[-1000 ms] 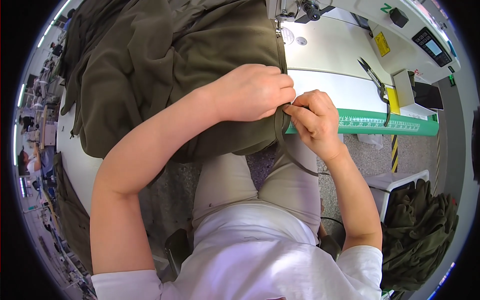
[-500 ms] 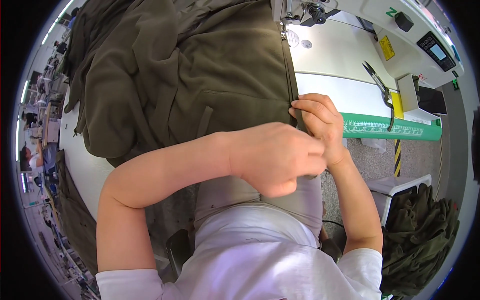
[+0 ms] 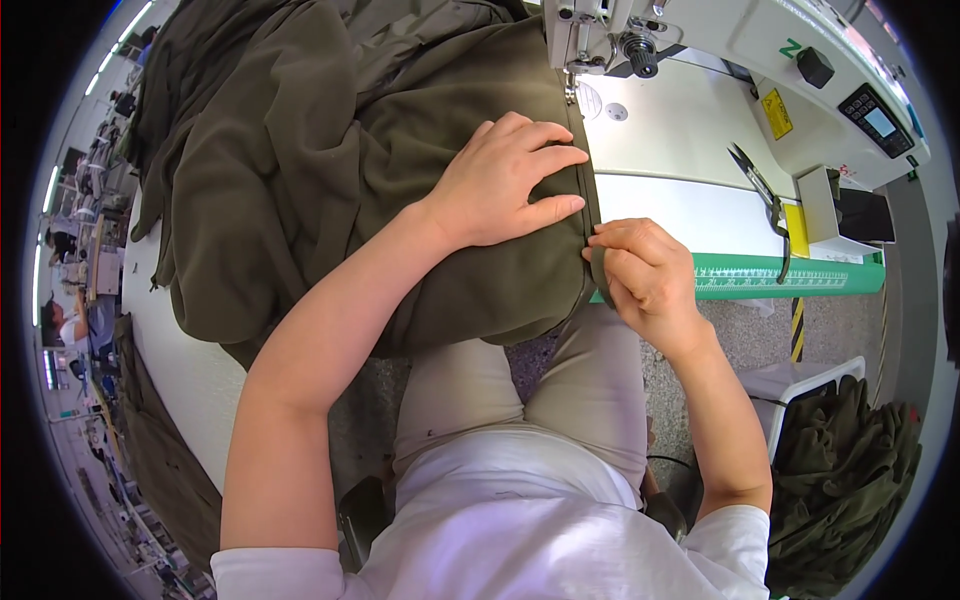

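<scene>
A dark olive fleece garment lies spread over the sewing table, its right edge running up to the presser foot of a sewing machine. Flat on the fabric, close to that edge, my left hand rests with its fingers spread, fingertips pointing at the edge. Lower down, my right hand pinches a narrow dark fabric strip at the garment's edge between thumb and fingers. The strip's lower end curls down beneath the hand, and the pinched part is mostly hidden by my fingers.
Black thread snips lie on the white machine bed beside a small white box. A green ruler strip lines the table's front edge. At the lower right stands a white bin by piled olive fabric.
My left hand has moved from beside my right hand, up and left, and now lies spread on the fabric. The right hand is slightly lower, still at the edge.
</scene>
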Tool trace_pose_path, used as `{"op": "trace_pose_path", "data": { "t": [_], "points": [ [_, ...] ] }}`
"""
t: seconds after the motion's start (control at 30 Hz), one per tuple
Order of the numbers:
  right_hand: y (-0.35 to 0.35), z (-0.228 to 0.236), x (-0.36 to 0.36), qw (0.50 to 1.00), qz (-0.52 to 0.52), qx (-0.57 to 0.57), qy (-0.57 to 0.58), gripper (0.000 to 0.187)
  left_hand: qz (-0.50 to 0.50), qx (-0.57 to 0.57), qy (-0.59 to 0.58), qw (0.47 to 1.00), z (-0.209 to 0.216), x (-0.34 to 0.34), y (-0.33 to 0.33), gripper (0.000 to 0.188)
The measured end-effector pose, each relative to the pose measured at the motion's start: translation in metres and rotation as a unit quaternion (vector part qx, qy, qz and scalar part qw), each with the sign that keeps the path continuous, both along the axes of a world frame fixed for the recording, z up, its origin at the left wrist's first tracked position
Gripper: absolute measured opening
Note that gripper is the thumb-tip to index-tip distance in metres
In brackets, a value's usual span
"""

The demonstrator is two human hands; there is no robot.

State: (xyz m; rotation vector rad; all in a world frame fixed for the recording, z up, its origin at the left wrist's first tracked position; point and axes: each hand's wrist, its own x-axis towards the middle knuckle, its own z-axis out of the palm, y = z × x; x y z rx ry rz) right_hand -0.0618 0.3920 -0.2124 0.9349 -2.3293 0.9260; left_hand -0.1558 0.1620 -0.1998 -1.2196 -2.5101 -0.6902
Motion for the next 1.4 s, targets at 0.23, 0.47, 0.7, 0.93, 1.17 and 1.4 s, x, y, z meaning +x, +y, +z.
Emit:
{"op": "trace_pose_path", "data": {
  "t": [0.23, 0.47, 0.7, 0.93, 1.17, 1.4],
  "points": [
    [0.0, 0.012, -0.013, 0.999, -0.001, 0.041, 0.02, 0.016, 0.0, -0.022, -0.018, 1.0, 0.002, -0.009, 0.0, 0.045],
    [-0.001, 0.017, -0.027, 0.998, -0.01, 0.059, 0.018, 0.015, 0.009, -0.007, 0.014, 1.0, -0.002, -0.022, 0.0, 0.043],
    [-0.001, 0.017, -0.036, 0.997, -0.02, 0.071, -0.003, 0.014, 0.007, -0.009, 0.013, 1.0, -0.003, -0.034, -0.001, 0.043],
    [-0.005, 0.018, -0.046, 0.997, -0.038, 0.067, 0.016, 0.016, 0.002, -0.009, 0.047, 0.999, -0.006, -0.049, -0.003, 0.042],
    [-0.004, 0.012, -0.019, 0.996, -0.026, 0.059, 0.064, 0.02, -0.064, -0.002, 0.043, 0.997, 0.009, -0.02, -0.005, 0.041],
    [-0.001, 0.003, -0.015, 0.997, -0.007, 0.029, 0.068, 0.024, -0.149, -0.099, 0.034, 0.983, 0.036, -0.005, 0.015, 0.022]
  ]
}}
